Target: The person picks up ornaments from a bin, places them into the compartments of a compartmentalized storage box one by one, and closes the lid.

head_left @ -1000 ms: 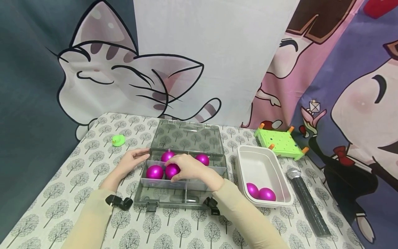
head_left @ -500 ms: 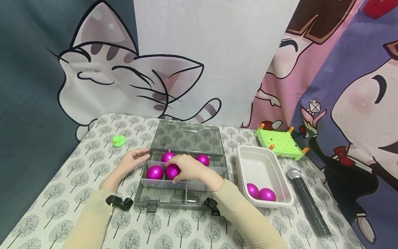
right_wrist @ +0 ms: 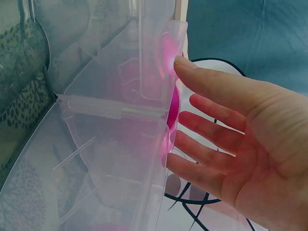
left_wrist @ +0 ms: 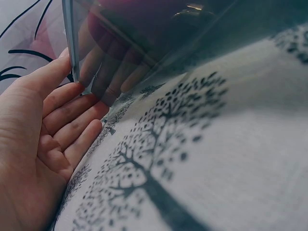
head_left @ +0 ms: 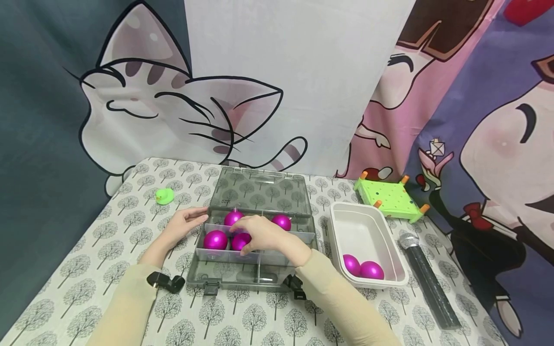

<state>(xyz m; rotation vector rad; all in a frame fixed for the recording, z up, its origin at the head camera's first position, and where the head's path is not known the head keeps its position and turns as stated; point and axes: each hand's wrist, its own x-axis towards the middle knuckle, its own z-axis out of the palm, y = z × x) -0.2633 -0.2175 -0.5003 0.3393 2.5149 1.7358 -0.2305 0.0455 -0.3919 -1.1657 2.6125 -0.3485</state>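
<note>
A translucent grey compartment box (head_left: 225, 283) lies with its lid (head_left: 259, 192) folded back. Several shiny magenta balls sit inside: a back-row ball (head_left: 234, 218), one farther right (head_left: 282, 222), a front-left ball (head_left: 215, 240) and the ball (head_left: 240, 241) under my right hand. That right hand (head_left: 261, 235) hovers over the middle compartment with fingers apart and loosely bent; in the right wrist view its fingertips (right_wrist: 185, 117) grip nothing, beside the cloudy divider (right_wrist: 115, 139). My left hand (head_left: 183, 225) touches the box's left side with extended fingers.
Right of the box stands a white bin (head_left: 368, 230) with two magenta balls (head_left: 371, 270). Beyond it are a green pegged toy (head_left: 387, 197) and a microphone (head_left: 428, 283). A green rubber duck (head_left: 165, 195) sits at the left. A printed curtain hangs behind.
The ball under my right hand has dropped lower into its compartment, and my right fingers have let go of it. My left hand has stayed in place.
</note>
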